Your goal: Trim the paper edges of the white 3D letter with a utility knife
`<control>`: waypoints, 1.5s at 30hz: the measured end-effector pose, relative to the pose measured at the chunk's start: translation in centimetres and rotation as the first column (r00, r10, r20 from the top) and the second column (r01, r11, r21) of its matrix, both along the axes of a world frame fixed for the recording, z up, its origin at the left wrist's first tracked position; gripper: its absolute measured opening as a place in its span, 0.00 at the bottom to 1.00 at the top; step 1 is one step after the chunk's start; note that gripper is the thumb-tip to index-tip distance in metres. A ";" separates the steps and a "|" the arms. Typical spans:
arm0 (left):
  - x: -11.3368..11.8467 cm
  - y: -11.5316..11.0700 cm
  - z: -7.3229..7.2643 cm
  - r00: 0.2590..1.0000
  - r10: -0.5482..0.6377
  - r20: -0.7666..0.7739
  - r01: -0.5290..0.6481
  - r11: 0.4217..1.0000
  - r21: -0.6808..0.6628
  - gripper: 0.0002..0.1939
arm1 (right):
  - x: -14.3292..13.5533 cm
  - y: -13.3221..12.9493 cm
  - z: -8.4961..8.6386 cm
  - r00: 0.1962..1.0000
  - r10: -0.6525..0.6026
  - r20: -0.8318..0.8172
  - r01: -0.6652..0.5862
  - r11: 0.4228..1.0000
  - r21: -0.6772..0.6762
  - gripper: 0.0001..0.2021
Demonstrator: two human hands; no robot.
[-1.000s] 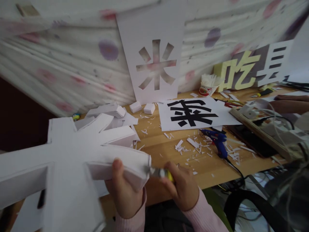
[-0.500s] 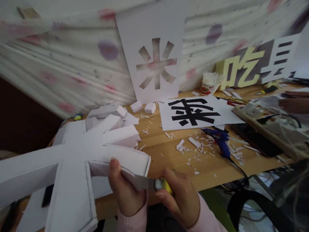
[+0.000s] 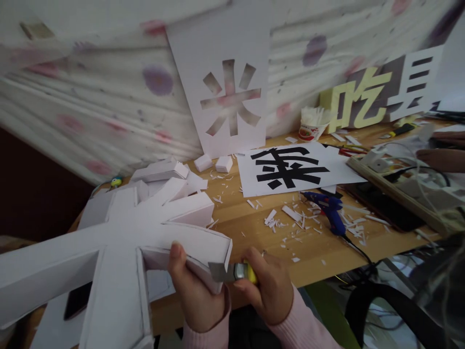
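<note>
A large white three-dimensional paper character [image 3: 119, 247] is held over the near table edge. My left hand [image 3: 196, 291] grips one of its arms from below, thumb on the side wall. My right hand [image 3: 267, 286] holds a utility knife [image 3: 232, 272] with a yellow body, its blade set against the end of that arm.
The wooden table [image 3: 254, 228] carries paper scraps, a blue glue gun [image 3: 329, 213], a printed black character sheet [image 3: 290, 167], white blocks [image 3: 214, 163] and a paper cup [image 3: 312, 130]. A cut-out stencil sheet [image 3: 228, 92] leans on the wall. Another person's hand [image 3: 439, 157] rests at far right.
The knife blade went along the lower edge of the arm and now sits at its end. The paper character shifted slightly right and the view tilted a little.
</note>
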State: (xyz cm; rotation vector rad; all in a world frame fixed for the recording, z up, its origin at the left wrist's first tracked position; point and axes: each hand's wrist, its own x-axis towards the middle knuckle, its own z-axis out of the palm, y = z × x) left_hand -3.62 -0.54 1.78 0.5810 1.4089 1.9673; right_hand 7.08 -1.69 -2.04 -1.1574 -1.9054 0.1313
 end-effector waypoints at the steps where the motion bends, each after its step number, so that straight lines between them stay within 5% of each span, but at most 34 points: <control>1: 0.1 0.1 -0.1 0.998 0.025 0.063 -0.024 1.000 -0.006 0.24 | 0.0 0.1 -0.2 1.000 -0.012 -0.004 0.012 1.000 0.009 0.32; 5: 0.4 0.5 -0.3 0.954 0.107 0.280 -0.116 0.993 0.017 0.23 | -0.1 0.4 -0.9 0.998 -0.054 -0.023 0.055 0.998 0.024 0.32; 13: -0.5 0.1 1.8 0.952 0.166 0.258 -0.197 0.975 0.101 0.19 | 2.1 2.8 -3.0 0.982 -0.169 -0.089 0.162 0.984 -0.079 0.26; 19: 0.0 0.6 2.5 0.946 0.213 0.246 -0.268 0.938 0.218 0.17 | 2.6 0.7 0.1 0.993 -0.051 -0.106 0.039 0.993 -0.109 0.25; 22: 0.2 0.1 2.3 0.970 0.073 0.231 -0.122 0.972 0.203 0.18 | 0.9 -1.0 1.4 0.993 0.105 -0.044 -0.108 0.991 -0.073 0.30; 26: 0.2 -0.9 2.2 0.988 -0.069 0.139 0.036 0.973 0.227 0.20 | -0.4 -1.8 2.0 0.990 0.140 -0.004 -0.140 0.987 -0.080 0.31; 34: 0.0 -0.6 1.7 0.970 0.170 0.174 -0.209 0.949 0.238 0.19 | 0.7 -0.4 1.7 0.998 0.067 0.013 -0.066 0.996 -0.061 0.31; 41: 0.2 -0.9 2.2 0.981 0.031 0.190 -0.076 0.969 0.234 0.19 | 0.6 -1.2 1.9 0.984 0.170 -0.059 -0.173 0.983 -0.057 0.30; 45: 0.6 -1.2 2.5 0.971 0.096 0.217 -0.137 0.974 0.183 0.20 | 0.8 -1.2 2.4 0.988 0.157 -0.012 -0.157 0.984 -0.087 0.32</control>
